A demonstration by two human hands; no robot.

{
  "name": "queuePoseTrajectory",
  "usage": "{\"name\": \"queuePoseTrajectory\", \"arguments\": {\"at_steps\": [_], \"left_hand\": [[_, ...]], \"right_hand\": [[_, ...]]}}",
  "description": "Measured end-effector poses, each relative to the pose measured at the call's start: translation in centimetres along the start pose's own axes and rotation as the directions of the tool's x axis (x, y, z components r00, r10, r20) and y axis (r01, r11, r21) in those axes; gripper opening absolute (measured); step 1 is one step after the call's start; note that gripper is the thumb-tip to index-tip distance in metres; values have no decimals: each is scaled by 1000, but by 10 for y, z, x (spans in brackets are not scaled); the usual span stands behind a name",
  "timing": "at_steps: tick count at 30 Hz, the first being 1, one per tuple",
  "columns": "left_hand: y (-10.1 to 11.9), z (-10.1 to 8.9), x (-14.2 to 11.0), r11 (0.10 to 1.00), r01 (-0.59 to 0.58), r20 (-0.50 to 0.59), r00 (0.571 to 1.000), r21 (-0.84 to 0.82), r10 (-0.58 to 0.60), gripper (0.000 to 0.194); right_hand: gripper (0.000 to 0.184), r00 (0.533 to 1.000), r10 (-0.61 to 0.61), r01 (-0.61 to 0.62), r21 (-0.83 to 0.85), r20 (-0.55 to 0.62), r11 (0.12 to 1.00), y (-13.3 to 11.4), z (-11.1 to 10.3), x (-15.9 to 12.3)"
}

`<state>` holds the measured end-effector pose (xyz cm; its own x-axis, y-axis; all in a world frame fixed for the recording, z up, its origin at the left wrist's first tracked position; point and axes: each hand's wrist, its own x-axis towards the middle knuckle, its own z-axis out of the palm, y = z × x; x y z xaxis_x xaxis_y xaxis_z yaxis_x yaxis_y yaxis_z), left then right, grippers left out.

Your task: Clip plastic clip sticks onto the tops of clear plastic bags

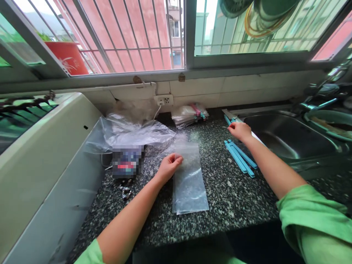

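A clear plastic bag (191, 187) lies flat on the counter, apparently with another under it. My left hand (168, 169) is closed on the bag's left edge, thumb and fingers pinched together. Farther right, my right hand (240, 131) is closed in a pinch beside the sink, over some light-blue strips (227, 119). What its fingertips hold, if anything, is hidden. Just below that hand lie several more long, flat light-blue strips (239, 157) in a loose bunch. A white, blade-like piece (257, 138) shows behind the right hand along the sink's edge.
Crumpled clear plastic (129, 130) and a pixelated phone-like object (127, 161) lie to the left, near a small shiny chain (125, 191). Packed clear bags (185, 113) sit by the wall below a socket (164, 99). A metal sink (286, 135) borders the counter (220, 212).
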<state>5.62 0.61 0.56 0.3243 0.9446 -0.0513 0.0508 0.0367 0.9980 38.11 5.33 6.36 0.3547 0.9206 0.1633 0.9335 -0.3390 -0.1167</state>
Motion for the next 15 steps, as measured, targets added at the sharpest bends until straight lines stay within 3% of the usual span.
{"name": "queuePoseTrajectory", "arguments": {"at_steps": [6, 12, 15], "left_hand": [[-4, -2, 4, 1000, 2, -3, 1000, -4, -3, 27], [0, -3, 5, 997, 82, -9, 997, -9, -82, 31], [4, -3, 5, 993, 120, 4, 993, -13, -120, 29]], "right_hand": [[30, 990, 111, -97, -166, 81, 981, -1, -4, 59], [43, 964, 213, -181, -194, 157, 964, -7, 17, 95], [55, 986, 126, -114, -109, 110, 987, -4, 33, 105]]}}
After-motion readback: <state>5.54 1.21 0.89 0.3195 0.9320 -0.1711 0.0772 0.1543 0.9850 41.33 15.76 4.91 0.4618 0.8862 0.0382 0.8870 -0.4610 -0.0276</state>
